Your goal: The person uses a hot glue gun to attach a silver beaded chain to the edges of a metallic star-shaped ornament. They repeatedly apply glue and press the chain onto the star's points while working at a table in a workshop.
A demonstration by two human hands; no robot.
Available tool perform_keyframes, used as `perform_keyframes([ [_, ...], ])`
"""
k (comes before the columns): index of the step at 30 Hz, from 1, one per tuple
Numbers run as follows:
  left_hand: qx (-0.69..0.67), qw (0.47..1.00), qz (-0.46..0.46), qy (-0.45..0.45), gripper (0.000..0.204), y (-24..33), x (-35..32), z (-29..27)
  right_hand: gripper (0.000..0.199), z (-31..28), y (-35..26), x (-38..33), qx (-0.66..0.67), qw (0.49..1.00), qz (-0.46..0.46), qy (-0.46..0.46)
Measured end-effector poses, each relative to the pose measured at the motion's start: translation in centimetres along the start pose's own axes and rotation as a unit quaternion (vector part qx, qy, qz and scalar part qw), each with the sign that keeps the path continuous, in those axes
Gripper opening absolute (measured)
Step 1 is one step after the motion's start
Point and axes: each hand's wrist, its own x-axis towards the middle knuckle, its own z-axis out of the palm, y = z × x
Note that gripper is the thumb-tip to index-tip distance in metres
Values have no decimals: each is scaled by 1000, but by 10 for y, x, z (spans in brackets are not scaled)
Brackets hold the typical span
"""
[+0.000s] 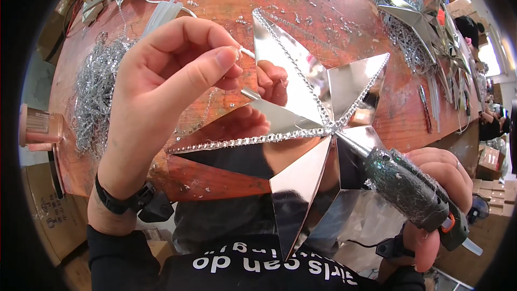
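A mirror-like silver star (301,183) lies across the table's near edge, its lower points over my lap. Rhinestone chain (253,141) runs along several of its ridges and meets at the centre. My right hand (436,183) is wrapped round a dark, glue-smeared hot glue gun (406,186), whose nozzle points at the star's centre. A clear glue stick (472,246) pokes out of its back. Above the star's left side, my left hand (172,70) is closed in a pinch of thumb and forefinger. What it pinches is too small to make out. The star mirrors fingers.
Tangled silver rhinestone chain (99,91) heaps at the left, by a clear pinkish container (40,127). More silver stars (423,21) stand at the far right. A slim tool (425,109) lies on the right. Clear glue sticks (163,15) and a white cable (153,1) are behind my left hand.
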Motion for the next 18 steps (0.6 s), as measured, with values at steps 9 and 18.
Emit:
perform_keyframes([
  [9, 32, 999, 34, -9, 6, 1, -1, -2, 97, -10, 27, -1, 11, 991, -128, -44],
  [18, 54, 994, 99, -8, 15, 1, -1, -2, 85, -13, 13, -3, -26, 995, -70, -67],
])
